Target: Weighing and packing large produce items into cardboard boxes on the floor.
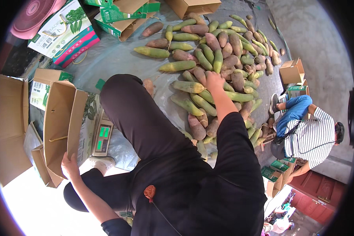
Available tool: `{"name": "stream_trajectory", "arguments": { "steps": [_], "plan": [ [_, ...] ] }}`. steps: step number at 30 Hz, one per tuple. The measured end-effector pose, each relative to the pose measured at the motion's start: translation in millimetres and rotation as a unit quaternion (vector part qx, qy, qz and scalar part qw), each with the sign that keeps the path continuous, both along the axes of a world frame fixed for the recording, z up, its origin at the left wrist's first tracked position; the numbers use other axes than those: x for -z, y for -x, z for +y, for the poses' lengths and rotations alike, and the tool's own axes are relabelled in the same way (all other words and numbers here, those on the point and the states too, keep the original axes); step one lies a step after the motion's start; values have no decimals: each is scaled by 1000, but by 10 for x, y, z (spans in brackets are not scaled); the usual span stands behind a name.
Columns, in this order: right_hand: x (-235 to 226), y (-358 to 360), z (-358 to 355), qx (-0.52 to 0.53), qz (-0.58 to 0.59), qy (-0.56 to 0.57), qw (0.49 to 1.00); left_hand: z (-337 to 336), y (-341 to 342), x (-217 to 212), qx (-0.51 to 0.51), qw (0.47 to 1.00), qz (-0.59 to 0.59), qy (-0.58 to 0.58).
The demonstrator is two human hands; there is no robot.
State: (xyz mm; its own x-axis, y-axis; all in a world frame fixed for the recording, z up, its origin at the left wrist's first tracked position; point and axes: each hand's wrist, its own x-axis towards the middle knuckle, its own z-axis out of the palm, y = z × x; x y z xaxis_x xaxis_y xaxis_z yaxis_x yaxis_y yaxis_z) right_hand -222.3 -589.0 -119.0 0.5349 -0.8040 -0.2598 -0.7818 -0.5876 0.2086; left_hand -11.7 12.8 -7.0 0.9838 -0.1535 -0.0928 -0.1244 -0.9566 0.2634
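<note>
My left hand [70, 167] is closed on the edge of an open cardboard carton [75, 122], thumb against its wall. The carton stands on a weighing scale [102, 137] with green lit digits. My right hand [215, 81] reaches into a big pile of radishes, its fingers curled at the lower end of a green radish [218, 59]; the fingertips are partly hidden. Around that hand lie thick green radishes [187, 86] and reddish-purple ones [196, 126].
Printed cartons [59, 35] and a pink plastic lid or stool [37, 17] stand at the upper left. A plastic sheet [118, 59] covers the floor. At right, a person in a striped shirt [308, 137] sits beside the pile, near small open cartons [279, 169].
</note>
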Motion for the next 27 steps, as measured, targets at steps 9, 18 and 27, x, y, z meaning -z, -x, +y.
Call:
{"name": "stream_trajectory", "arguments": {
  "steps": [9, 18, 27],
  "plan": [
    [258, 993, -174, 45, 161, -76, 983, 74, -8, 37, 6, 999, 4, 44],
    [453, 1042, -146, -12, 194, -26, 980, 54, 2, 61, -2, 1000, 8, 11],
    [622, 1089, -131, -91, 156, 8, 983, 51, 23, -1, -4, 1000, -4, -10]
  ]
}}
